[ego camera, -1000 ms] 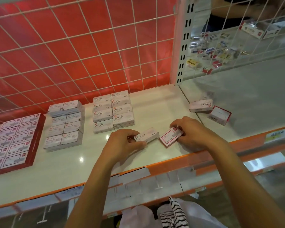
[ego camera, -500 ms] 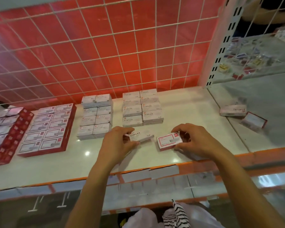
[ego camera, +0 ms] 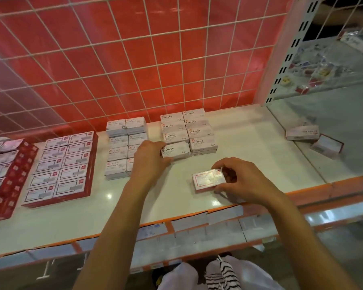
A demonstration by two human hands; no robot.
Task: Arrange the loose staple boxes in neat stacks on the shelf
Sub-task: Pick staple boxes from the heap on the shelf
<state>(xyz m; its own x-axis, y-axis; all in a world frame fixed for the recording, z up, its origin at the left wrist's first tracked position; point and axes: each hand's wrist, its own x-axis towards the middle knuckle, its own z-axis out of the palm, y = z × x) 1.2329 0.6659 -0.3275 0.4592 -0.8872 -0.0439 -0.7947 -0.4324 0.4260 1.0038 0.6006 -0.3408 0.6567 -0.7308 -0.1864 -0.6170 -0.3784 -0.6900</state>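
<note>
My left hand (ego camera: 150,159) grips a white STAPLES box (ego camera: 175,150) at the front left corner of the white STAPLES stack (ego camera: 195,129), a two-column block near the wire back wall. My right hand (ego camera: 242,182) pinches a red-edged staple box (ego camera: 208,178) lying flat on the white shelf (ego camera: 239,130), near the front edge. Two loose red-edged boxes, one flat (ego camera: 302,132) and one tilted (ego camera: 327,146), lie to the right beyond the shelf joint.
Left of the STAPLES stack stands a block of white boxes (ego camera: 124,145), then red-edged boxes (ego camera: 63,166) in rows, and more red boxes (ego camera: 6,176) at the far left. A red wire-grid panel (ego camera: 134,59) closes the back. An orange rail (ego camera: 302,191) runs along the front.
My left hand carried the white STAPLES box from the shelf's front up to the front left of the STAPLES stack. My right hand stayed on the red-edged box. The view shifted left.
</note>
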